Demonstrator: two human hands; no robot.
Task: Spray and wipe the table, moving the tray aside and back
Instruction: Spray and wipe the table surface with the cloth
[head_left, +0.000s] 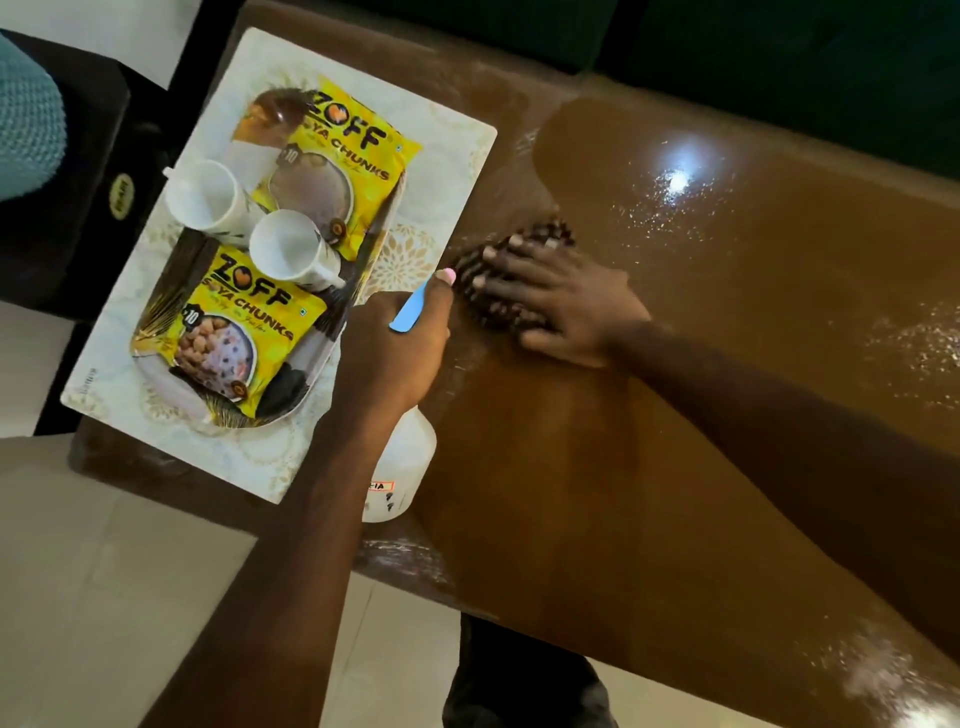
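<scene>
Left hand (387, 348) grips the spray bottle (402, 467) over the table's (727, 364) near edge. Right hand (561, 301), fingers spread, presses a dark cloth (543, 233) flat on the wet top, just beside the left hand. Tray (156, 375) sits left of both hands, on a mat (441, 171).

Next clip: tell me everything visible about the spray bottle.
The spray bottle has a whitish, translucent plastic body with a small handwritten label and a light blue trigger. The left hand grips its neck, hiding the spray head. It is at the near edge of the table, beside the placemat. Whether its base rests on the table cannot be told.
</scene>
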